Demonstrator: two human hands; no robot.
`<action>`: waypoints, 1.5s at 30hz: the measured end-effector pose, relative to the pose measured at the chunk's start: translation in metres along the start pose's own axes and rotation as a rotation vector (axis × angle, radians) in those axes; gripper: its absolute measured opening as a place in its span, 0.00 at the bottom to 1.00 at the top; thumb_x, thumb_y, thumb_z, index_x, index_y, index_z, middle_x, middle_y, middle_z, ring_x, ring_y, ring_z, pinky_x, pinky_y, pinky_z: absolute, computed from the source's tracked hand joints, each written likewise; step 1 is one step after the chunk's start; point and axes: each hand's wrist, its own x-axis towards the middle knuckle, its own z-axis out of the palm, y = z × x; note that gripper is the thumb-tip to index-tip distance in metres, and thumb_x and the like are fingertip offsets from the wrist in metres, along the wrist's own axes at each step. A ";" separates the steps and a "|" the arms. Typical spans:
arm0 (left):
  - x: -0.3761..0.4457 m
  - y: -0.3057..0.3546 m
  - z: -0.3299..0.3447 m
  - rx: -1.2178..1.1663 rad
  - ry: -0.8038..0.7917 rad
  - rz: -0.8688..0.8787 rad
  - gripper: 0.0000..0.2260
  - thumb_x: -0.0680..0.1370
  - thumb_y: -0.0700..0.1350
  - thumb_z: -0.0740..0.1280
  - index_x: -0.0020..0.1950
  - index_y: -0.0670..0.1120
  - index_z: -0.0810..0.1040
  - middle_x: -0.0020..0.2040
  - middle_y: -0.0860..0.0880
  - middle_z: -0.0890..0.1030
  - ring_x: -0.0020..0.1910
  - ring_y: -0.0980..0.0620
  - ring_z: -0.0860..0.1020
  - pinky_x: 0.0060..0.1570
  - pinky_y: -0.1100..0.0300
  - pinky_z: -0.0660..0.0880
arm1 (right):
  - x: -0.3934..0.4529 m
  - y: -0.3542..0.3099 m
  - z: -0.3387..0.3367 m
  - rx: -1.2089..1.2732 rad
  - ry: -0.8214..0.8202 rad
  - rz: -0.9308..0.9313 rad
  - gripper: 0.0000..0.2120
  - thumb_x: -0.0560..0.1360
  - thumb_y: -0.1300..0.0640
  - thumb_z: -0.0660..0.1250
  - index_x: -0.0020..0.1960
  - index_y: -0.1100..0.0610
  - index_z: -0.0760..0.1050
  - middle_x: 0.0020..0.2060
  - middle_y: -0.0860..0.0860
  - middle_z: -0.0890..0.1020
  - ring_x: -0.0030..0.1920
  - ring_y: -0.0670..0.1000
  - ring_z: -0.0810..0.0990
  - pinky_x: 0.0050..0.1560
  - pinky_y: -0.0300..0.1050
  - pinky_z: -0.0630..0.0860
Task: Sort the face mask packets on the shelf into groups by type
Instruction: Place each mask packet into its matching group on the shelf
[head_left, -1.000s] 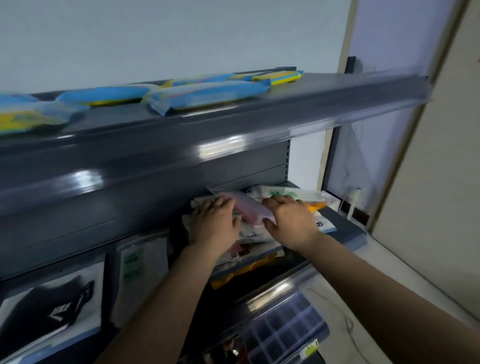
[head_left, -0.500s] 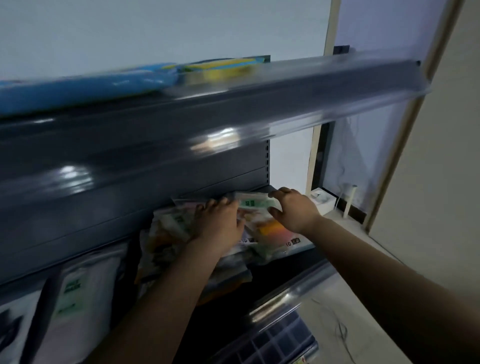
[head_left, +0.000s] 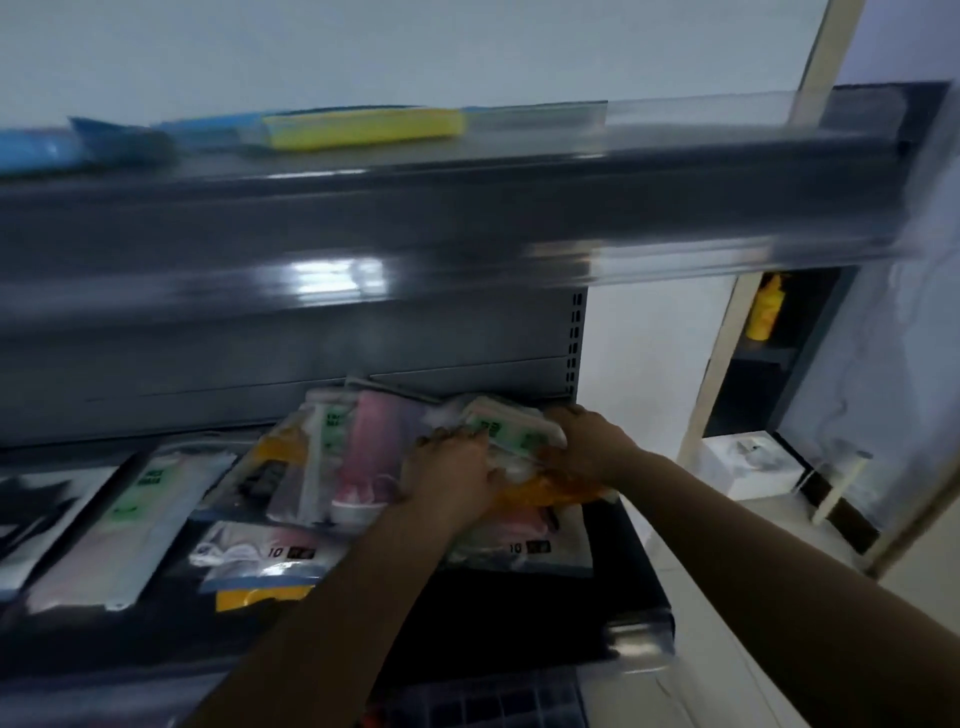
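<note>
A loose heap of face mask packets lies on the dark lower shelf (head_left: 519, 618). Both my hands are on a small stack at the heap's right end. My left hand (head_left: 452, 475) grips its near left side. My right hand (head_left: 592, 447) holds its far right side, fingers curled over a white packet with a green label (head_left: 506, 428) that tops an orange packet (head_left: 550, 491). A pink mask packet (head_left: 369, 452) lies just left of my left hand. A white packet with a green label (head_left: 132, 512) and a black mask packet (head_left: 31, 499) lie further left.
The upper shelf (head_left: 467, 208) overhangs my hands and carries blue and yellow packets (head_left: 358, 127). More packets marked 10 (head_left: 265, 553) lie near the shelf's front. A doorway with a yellow object (head_left: 763, 309) and a white box (head_left: 748, 465) is at the right.
My view has swung left and is blurred. My hands have drawn closer together around the stack at the heap's right end, and more packets show on the left.
</note>
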 end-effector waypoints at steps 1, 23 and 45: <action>-0.001 0.003 0.003 -0.004 -0.001 -0.022 0.19 0.78 0.55 0.58 0.63 0.45 0.71 0.62 0.44 0.75 0.59 0.42 0.73 0.56 0.54 0.70 | 0.003 0.003 0.001 0.014 -0.020 0.006 0.29 0.72 0.39 0.65 0.67 0.52 0.65 0.64 0.56 0.72 0.61 0.60 0.74 0.59 0.54 0.73; 0.012 0.031 0.023 -0.346 0.020 -0.420 0.26 0.75 0.56 0.63 0.69 0.43 0.67 0.66 0.42 0.73 0.65 0.40 0.70 0.63 0.52 0.68 | 0.014 0.051 0.008 0.263 0.015 0.147 0.43 0.67 0.32 0.67 0.71 0.57 0.61 0.66 0.56 0.72 0.63 0.58 0.73 0.61 0.52 0.72; -0.028 0.004 0.003 -1.019 0.548 -0.317 0.21 0.72 0.33 0.70 0.63 0.46 0.73 0.50 0.50 0.79 0.48 0.54 0.77 0.39 0.75 0.73 | -0.025 0.035 0.012 1.265 0.279 0.029 0.10 0.72 0.61 0.71 0.46 0.59 0.70 0.43 0.53 0.81 0.43 0.53 0.81 0.33 0.42 0.78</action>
